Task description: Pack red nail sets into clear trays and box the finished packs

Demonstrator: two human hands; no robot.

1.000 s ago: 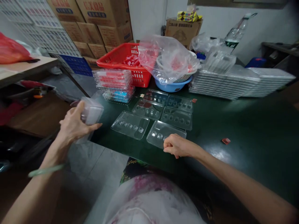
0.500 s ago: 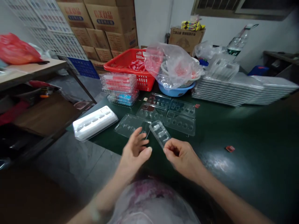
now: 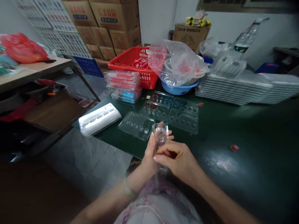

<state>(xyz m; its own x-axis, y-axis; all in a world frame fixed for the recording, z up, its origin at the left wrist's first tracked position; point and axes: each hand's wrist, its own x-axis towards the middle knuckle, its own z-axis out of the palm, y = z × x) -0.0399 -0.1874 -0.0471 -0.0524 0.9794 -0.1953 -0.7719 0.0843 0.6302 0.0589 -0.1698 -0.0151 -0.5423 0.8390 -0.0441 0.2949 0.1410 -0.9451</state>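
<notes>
A small clear plastic blister tray (image 3: 164,128) stands tilted up in front of my body. My left hand (image 3: 149,157) cradles it from the left, thumb along its side and fingers behind, showing through the plastic. With thumb and forefinger pinched, my right hand (image 3: 178,155) grips the tray's lower part and hides some of it. Just beyond my hands, a clear moulded tray (image 3: 135,123) lies flat on the dark green table (image 3: 217,133). Several similar ones lie behind it, among them a front right tray (image 3: 183,119).
A white stack of nested trays (image 3: 99,119) lies at the table's left edge. Behind are filled clear packs (image 3: 122,84), a red basket (image 3: 116,63), a blue basin (image 3: 179,89) under a plastic bag, and tall tray stacks (image 3: 224,88). A small red packet (image 3: 234,147) lies right.
My left hand, earlier spread and apart, has moved right and closed around the clear blister tray. My right hand has drawn the tray closer and more upright. The view has shifted slightly.
</notes>
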